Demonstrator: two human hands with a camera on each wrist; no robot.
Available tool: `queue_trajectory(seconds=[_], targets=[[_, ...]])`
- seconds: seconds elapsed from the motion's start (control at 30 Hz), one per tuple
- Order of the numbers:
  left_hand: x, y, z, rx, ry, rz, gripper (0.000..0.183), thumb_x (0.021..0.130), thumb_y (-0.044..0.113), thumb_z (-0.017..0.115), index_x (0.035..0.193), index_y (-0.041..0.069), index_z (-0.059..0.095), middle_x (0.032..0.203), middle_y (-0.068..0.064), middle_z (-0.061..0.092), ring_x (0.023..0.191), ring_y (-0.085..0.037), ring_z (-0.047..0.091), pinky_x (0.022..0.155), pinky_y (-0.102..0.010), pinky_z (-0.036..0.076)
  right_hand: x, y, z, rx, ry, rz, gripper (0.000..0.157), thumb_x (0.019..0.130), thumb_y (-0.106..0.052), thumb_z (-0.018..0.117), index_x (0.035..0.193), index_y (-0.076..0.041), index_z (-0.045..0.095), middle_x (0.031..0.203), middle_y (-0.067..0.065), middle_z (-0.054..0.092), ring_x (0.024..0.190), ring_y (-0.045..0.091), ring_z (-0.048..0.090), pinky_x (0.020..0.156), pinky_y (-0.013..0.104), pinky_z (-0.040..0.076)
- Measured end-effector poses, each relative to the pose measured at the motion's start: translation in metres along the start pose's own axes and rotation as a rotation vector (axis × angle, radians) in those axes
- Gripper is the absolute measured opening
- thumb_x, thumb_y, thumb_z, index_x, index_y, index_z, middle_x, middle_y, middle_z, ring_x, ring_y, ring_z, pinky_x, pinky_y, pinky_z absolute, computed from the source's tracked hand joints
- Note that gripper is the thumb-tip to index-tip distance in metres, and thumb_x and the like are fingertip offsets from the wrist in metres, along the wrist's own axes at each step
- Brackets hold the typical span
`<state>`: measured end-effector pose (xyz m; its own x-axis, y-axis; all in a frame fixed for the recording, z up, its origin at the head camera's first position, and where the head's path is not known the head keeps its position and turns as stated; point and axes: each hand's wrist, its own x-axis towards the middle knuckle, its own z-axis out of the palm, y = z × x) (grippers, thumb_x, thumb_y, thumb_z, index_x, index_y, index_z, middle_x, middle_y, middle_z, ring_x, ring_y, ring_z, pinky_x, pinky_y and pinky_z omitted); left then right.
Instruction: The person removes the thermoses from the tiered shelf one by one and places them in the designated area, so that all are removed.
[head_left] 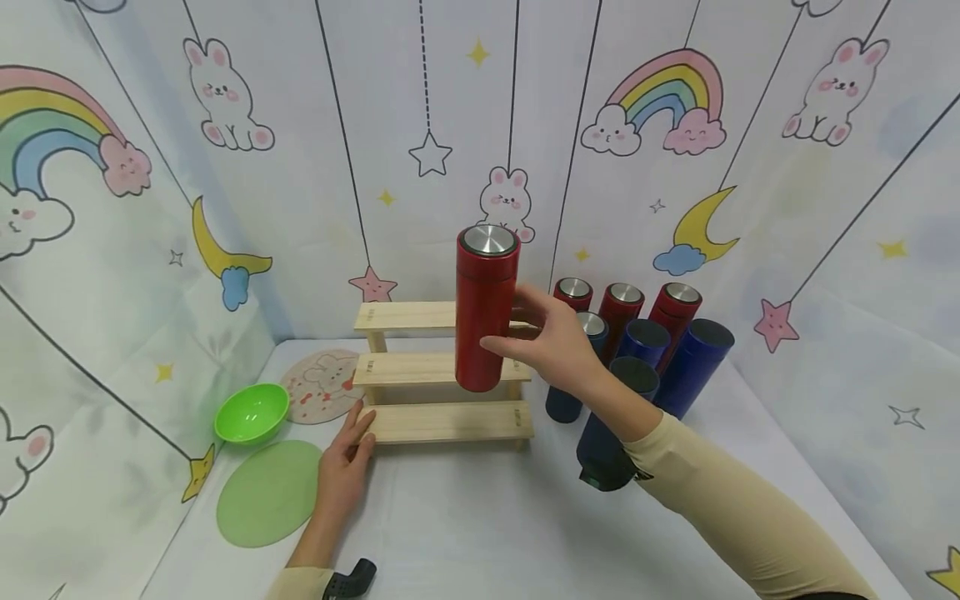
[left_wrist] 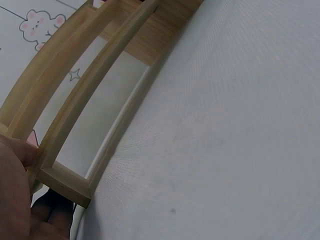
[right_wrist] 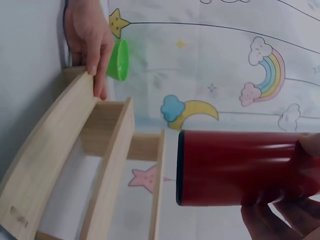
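Note:
My right hand (head_left: 551,340) grips a red thermos bottle (head_left: 483,308) with a silver lid, holding it upright in front of a three-step wooden stand (head_left: 450,423). In the right wrist view the thermos (right_wrist: 230,167) shows its dark base, with fingertips (right_wrist: 272,222) wrapped at its far part. The left hand (head_left: 347,454) holds the left end of the stand's lowest step. In the left wrist view its thumb (left_wrist: 22,150) lies over the board, while other fingers (left_wrist: 50,217) are at the stand's end. The stand's upper steps are partly hidden behind the thermos.
To the right stand several red thermoses (head_left: 675,304) and blue bottles (head_left: 697,362), partly hidden by the right forearm. On the left are a green bowl (head_left: 252,414), a green round mat (head_left: 268,493) and a patterned round mat (head_left: 322,387). A printed curtain (head_left: 450,75) surrounds the table.

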<state>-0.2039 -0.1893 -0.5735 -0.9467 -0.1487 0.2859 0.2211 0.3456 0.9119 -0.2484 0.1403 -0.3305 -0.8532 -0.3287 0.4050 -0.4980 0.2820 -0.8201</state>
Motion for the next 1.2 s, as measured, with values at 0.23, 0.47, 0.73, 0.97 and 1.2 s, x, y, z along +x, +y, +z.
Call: queue_trajectory(seconds=[0.23,0.47,0.73,0.97,1.2], targets=[[0.0,-0.002,0.002,0.003,-0.016,-0.029,0.041,0.113,0.009,0.06,0.153,0.003,0.061,0.174,-0.009,0.036,0.16,-0.031,0.031,0.107,-0.004,0.033,-0.017,0.003,-0.009,-0.02,-0.002,-0.012,0.06,0.094,-0.02,0.087,0.149,-0.017,0.063,0.135,0.001,0.073,0.119,0.023,0.073,0.098,0.047,0.061],[-0.001,-0.001,0.003,0.006,-0.025,-0.052,0.042,0.113,0.01,0.059,0.154,0.003,0.06,0.174,-0.009,0.035,0.161,-0.029,0.03,0.108,-0.005,0.032,-0.039,0.004,-0.016,-0.043,-0.005,0.007,0.06,0.093,-0.017,0.088,0.148,-0.016,0.063,0.134,0.004,0.073,0.117,0.03,0.074,0.096,0.047,0.062],[0.001,0.001,0.002,0.004,-0.015,-0.041,0.041,0.113,0.009,0.06,0.153,0.003,0.06,0.174,-0.007,0.035,0.16,-0.03,0.03,0.107,-0.005,0.033,-0.064,0.003,-0.023,-0.087,0.025,0.026,0.065,0.09,-0.015,0.09,0.149,-0.015,0.062,0.131,0.005,0.075,0.118,0.029,0.073,0.097,0.055,0.06],[0.002,0.001,0.001,0.007,-0.013,-0.048,0.041,0.112,0.007,0.06,0.153,0.003,0.061,0.174,-0.006,0.036,0.16,-0.03,0.031,0.106,-0.004,0.034,-0.079,0.012,-0.025,-0.111,0.033,0.02,0.067,0.091,-0.013,0.09,0.151,-0.014,0.061,0.136,0.003,0.073,0.122,0.025,0.071,0.097,0.043,0.061],[0.002,0.0,0.001,0.017,-0.012,-0.037,0.041,0.112,0.007,0.061,0.152,0.002,0.062,0.173,-0.01,0.036,0.159,-0.033,0.032,0.105,-0.004,0.034,-0.093,0.017,-0.029,-0.116,0.056,0.0,0.066,0.09,-0.01,0.09,0.15,-0.015,0.062,0.134,0.001,0.074,0.121,0.019,0.071,0.095,0.038,0.062]])
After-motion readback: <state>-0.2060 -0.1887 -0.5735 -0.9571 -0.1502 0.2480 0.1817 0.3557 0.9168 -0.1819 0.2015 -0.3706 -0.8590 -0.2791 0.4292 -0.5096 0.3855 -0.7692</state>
